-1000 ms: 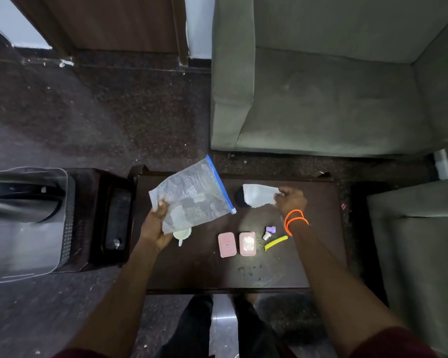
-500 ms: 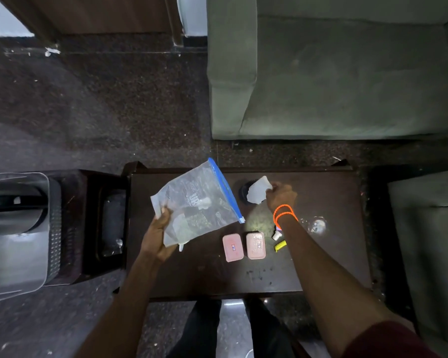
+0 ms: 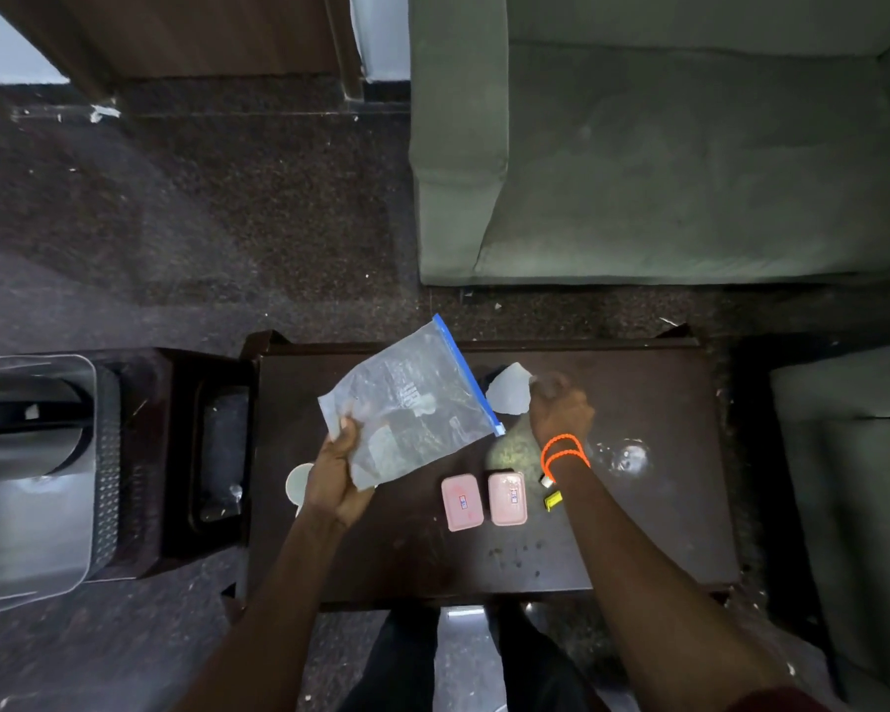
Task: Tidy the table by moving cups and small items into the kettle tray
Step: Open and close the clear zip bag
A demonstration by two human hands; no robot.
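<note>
Clear plastic catches the light first: a zip bag (image 3: 412,403) with a blue seal strip, pinched at its lower corner by the left hand (image 3: 337,475) and held up above the left half of the dark desk (image 3: 664,506). In this 1 head view, the right hand (image 3: 558,411) is closed on a crumpled white scrap (image 3: 507,393) near the far edge of the desk, though blur hides the fingers. A white cup (image 3: 296,483) sits at the desk's left edge, half hidden behind the left wrist. Toward the middle lie 2 pink boxes (image 3: 484,500), side by side, with a small yellow piece (image 3: 552,501) just right of them. The kettle tray (image 3: 217,444) stands off the desk's left edge, the kettle (image 3: 27,454) farther left.

The bag hangs by a single corner, so I'd guess it could slip or spill its contents. The left forearm, swinging toward the tray, could also knock the cup off the edge.
</note>
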